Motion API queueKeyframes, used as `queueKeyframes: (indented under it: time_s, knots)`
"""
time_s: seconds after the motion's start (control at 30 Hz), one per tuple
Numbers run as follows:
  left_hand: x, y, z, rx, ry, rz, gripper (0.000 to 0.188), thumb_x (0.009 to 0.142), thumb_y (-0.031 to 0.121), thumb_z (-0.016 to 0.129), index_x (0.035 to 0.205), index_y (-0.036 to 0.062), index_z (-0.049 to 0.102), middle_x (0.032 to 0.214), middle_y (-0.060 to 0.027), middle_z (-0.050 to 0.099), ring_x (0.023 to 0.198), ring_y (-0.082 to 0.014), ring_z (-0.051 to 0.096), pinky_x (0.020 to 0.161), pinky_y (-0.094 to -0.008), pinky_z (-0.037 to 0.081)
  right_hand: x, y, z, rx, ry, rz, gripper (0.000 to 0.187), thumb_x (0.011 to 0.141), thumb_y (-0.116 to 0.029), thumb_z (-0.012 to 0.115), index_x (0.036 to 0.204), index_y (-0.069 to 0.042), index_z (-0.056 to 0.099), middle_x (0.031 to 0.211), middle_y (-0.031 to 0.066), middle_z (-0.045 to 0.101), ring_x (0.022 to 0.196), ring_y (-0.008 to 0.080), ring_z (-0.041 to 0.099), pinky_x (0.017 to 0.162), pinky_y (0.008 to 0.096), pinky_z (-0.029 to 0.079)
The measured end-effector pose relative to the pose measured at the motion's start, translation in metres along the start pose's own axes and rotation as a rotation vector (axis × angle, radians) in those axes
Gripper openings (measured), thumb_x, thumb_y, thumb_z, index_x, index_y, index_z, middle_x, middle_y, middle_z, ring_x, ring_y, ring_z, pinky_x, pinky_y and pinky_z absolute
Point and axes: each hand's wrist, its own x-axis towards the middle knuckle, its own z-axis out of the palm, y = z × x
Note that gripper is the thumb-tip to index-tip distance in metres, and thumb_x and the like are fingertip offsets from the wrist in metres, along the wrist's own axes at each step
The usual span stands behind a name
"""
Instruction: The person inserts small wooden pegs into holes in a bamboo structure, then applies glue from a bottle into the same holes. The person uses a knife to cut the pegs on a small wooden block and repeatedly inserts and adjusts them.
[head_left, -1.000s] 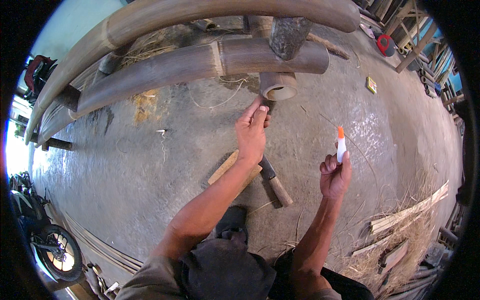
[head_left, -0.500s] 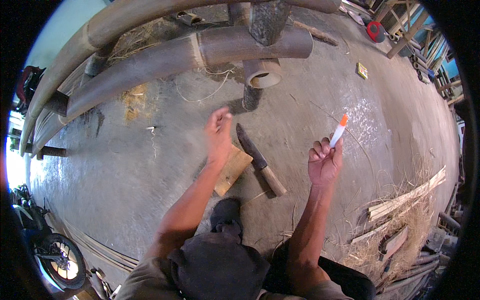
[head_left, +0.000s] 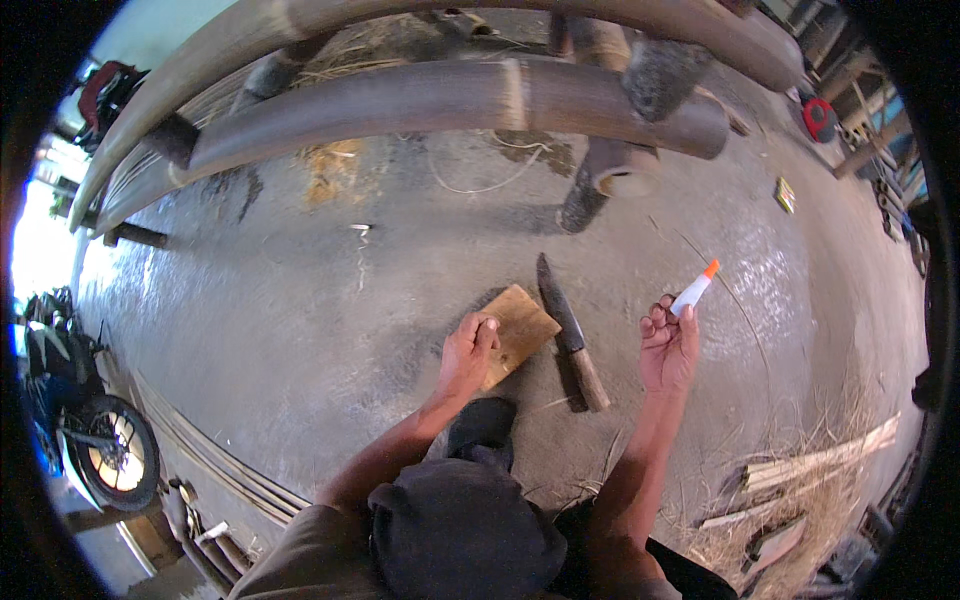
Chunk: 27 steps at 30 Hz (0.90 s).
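Note:
In my right hand (head_left: 668, 350) is a small white glue bottle (head_left: 691, 297) with an orange pointed cap, tilted up and to the right. My fingers close round its lower end. My left hand (head_left: 468, 352) is closed, its fingers curled, over the left edge of a wooden block (head_left: 518, 325). Whether it touches the block or holds something small, I cannot tell. Just right of the block lies a large knife (head_left: 566, 320) with a dark blade and a wooden handle, on the concrete floor between my hands.
Thick bamboo poles (head_left: 400, 105) joined as a frame stand across the far side. Split bamboo strips (head_left: 820, 455) and shavings lie at the right. A motorbike wheel (head_left: 118, 452) is at the left. A small yellow box (head_left: 785, 194) and a red round object (head_left: 819, 119) sit far right.
My left hand has come down and nearer, from beyond the wooden block to its left edge, and its fingers have curled in. The glue bottle tilts further right. The whole view has shifted.

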Motion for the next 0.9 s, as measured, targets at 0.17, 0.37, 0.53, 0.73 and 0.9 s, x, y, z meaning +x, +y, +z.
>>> queueKeyframes:
  time_s: [0.17, 0.37, 0.53, 0.73, 0.9]
  knots:
    - [0.036, -0.020, -0.036, 0.135, 0.280, -0.054, 0.023, 0.103, 0.026, 0.056, 0.101, 0.0035, 0.061, 0.071, -0.0082, 0.063, 0.064, -0.0182, 0.058, 0.063, -0.0368, 0.048, -0.002, 0.028, 0.020, -0.106, -0.087, 0.131, 0.023, 0.098, -0.014, 0.063, 0.116, -0.001, 0.059, 0.101, 0.0146, 0.071, 0.086, 0.0242, 0.071, 0.076, 0.0422, 0.061]
    - [0.044, -0.019, -0.067, -0.055, 0.110, -0.112, 0.024, 0.104, 0.025, 0.056, 0.101, 0.0029, 0.064, 0.072, -0.0030, 0.062, 0.067, -0.0122, 0.056, 0.063, -0.0319, 0.046, -0.012, 0.070, 0.044, -0.145, -0.125, 0.296, 0.024, 0.095, -0.011, 0.066, 0.116, 0.000, 0.062, 0.099, 0.0149, 0.071, 0.085, 0.0255, 0.070, 0.079, 0.0431, 0.060]
    - [0.019, 0.033, -0.043, -0.203, 0.075, 0.066, 0.029, 0.106, 0.022, 0.052, 0.119, -0.0003, 0.065, 0.088, -0.0075, 0.067, 0.086, -0.0139, 0.063, 0.077, -0.0309, 0.050, -0.021, 0.098, 0.066, -0.202, -0.138, 0.400, 0.022, 0.096, -0.013, 0.067, 0.115, -0.001, 0.065, 0.101, 0.0127, 0.072, 0.089, 0.0245, 0.070, 0.080, 0.0436, 0.060]
    - [0.020, 0.080, -0.031, -0.392, -0.064, 0.130, 0.039, 0.102, 0.024, 0.058, 0.131, -0.0027, 0.061, 0.119, -0.0171, 0.062, 0.105, -0.0215, 0.063, 0.086, -0.0344, 0.051, -0.029, 0.115, 0.088, -0.296, -0.208, 0.448, 0.026, 0.097, -0.017, 0.068, 0.117, 0.000, 0.067, 0.108, 0.0098, 0.071, 0.093, 0.0195, 0.069, 0.086, 0.0393, 0.058]
    - [0.028, 0.077, -0.024, -0.329, -0.081, 0.147, 0.036, 0.099, 0.025, 0.065, 0.123, -0.0028, 0.062, 0.115, -0.0144, 0.063, 0.100, -0.0209, 0.064, 0.083, -0.0320, 0.051, -0.033, 0.129, 0.083, -0.550, -0.228, 0.450, 0.031, 0.100, -0.021, 0.066, 0.120, 0.003, 0.067, 0.108, 0.0088, 0.071, 0.096, 0.0187, 0.069, 0.087, 0.0360, 0.058]
